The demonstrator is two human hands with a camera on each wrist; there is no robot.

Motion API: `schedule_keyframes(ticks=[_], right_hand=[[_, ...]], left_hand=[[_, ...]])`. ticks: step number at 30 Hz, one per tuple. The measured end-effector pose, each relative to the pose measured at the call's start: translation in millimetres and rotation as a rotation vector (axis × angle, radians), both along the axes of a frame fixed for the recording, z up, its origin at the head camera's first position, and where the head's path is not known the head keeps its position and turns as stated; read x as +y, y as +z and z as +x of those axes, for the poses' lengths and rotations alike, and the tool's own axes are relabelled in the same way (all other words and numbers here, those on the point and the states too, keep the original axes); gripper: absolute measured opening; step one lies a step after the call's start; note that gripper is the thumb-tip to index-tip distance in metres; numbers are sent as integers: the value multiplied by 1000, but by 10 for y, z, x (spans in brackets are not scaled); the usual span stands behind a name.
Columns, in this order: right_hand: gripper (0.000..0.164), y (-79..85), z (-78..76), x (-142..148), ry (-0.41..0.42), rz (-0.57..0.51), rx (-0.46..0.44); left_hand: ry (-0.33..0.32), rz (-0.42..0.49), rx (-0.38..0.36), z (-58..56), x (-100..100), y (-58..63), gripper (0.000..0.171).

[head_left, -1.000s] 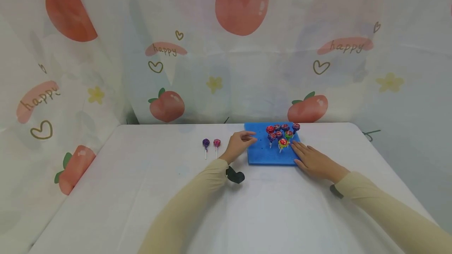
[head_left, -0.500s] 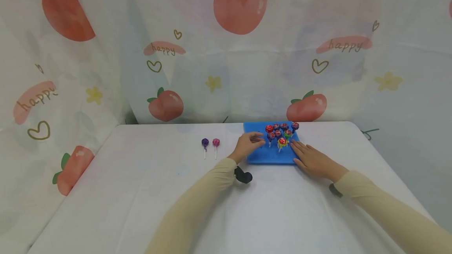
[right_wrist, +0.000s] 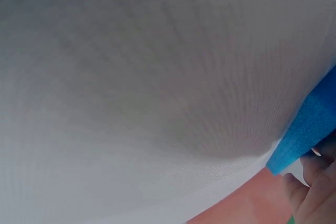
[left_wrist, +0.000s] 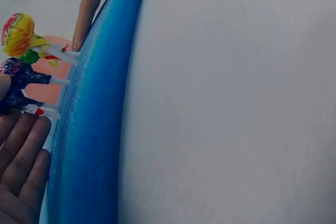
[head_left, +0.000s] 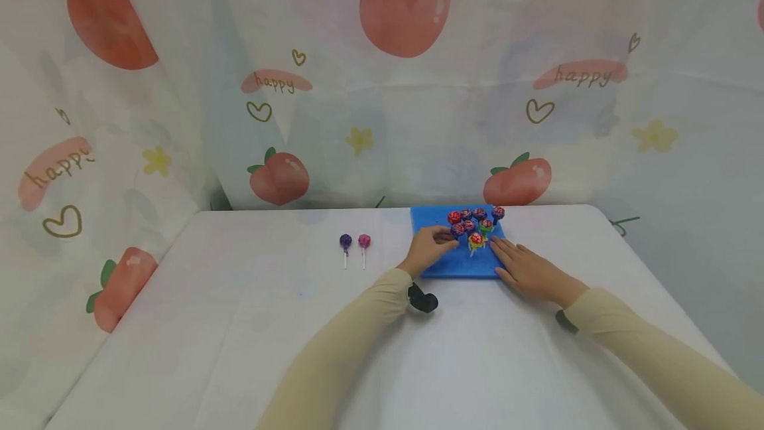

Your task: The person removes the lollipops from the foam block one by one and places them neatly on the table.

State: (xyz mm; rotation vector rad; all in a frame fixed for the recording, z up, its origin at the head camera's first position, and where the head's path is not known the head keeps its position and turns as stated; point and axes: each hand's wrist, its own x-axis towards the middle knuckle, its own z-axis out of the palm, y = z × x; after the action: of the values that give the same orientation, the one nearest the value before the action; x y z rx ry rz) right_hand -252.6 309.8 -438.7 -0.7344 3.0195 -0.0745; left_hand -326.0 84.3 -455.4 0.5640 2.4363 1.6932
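My left hand [head_left: 426, 249] reaches over a blue foam board [head_left: 444, 269], thumb and fingers slightly apart on either side of a purple-wrapped lollipop [head_left: 457, 230]. In the left wrist view, the thumb overlaps the dark wrapper [left_wrist: 21, 77] and the fingers [left_wrist: 31, 145] lie loosely extended below it. Several lollipops stand by their white sticks in the foam, among them a yellow one [left_wrist: 18, 35] at the front and a red one [head_left: 454, 217] behind. My right hand [head_left: 531, 272] rests flat with straight fingers against the board's right edge.
Left of the board, a purple lollipop [head_left: 345, 241] and a pink lollipop [head_left: 364, 241] lie side by side on the white tabletop [head_left: 268, 310]. Behind the table hangs a curtain [head_left: 334, 111] printed with peaches. Small holes show in the foam's left part.
My left hand has moved right across the foam, from its left part up to the standing purple lollipop. The right hand has stayed at the board's edge.
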Motion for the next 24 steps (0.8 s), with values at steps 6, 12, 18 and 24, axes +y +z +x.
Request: schedule_keyframes(ticks=[6,12,18,24], right_hand=[[60,6,7,-1,13,-3,9],[60,6,3,5,20,-4,18],[59,9,6,8,19,-5,14],[60,16,13,-2,9,1,10]], left_hand=[[12,-46,36,11,43,13,33],[5,-69,76,39,49,46,27],[13,-98,97,51,57,58,22],[27,-136,112,41,69,48,18]])
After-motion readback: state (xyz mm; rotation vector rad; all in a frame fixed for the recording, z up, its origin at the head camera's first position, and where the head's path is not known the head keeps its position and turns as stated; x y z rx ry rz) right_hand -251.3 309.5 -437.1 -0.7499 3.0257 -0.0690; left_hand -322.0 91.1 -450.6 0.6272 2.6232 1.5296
